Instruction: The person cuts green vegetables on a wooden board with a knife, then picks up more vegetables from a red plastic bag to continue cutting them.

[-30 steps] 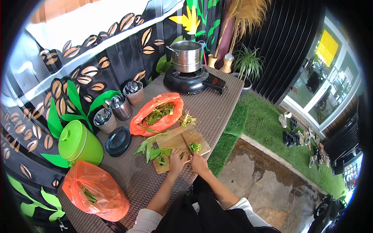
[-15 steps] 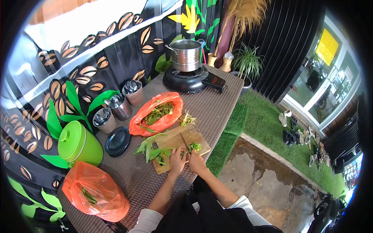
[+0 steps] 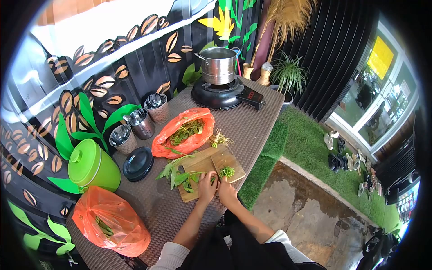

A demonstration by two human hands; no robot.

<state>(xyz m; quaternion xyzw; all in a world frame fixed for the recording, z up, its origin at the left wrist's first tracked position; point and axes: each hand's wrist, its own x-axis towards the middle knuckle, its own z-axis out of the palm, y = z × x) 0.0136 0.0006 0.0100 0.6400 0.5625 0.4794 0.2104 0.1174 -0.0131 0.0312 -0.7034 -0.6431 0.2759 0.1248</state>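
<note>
A wooden cutting board (image 3: 198,194) lies on the brown woven-pattern table. My left hand (image 3: 207,186) is closed on a bunch of leafy greens (image 3: 183,179) whose leaves spread over the board's left side. Close against it, my right hand (image 3: 227,192) grips a knife (image 3: 216,164), its blade pointing away from me across the board; the handle is hidden in my fingers. A small heap of chopped greens (image 3: 227,172) sits right of the blade. Beyond the board lie pale root ends (image 3: 220,139) beside an open orange plastic bag (image 3: 204,116) of greens.
A steel pot (image 3: 218,67) stands on a black portable stove (image 3: 216,95) at the far end. Cutlery cups (image 3: 143,126), dark plates (image 3: 138,164) and a green lidded bucket (image 3: 96,166) line the wall side. Another orange bag (image 3: 112,220) sits at the near left.
The view has shifted slightly. Both hands stay close together on the board, and the knife blade has moved slightly relative to the chopped heap.
</note>
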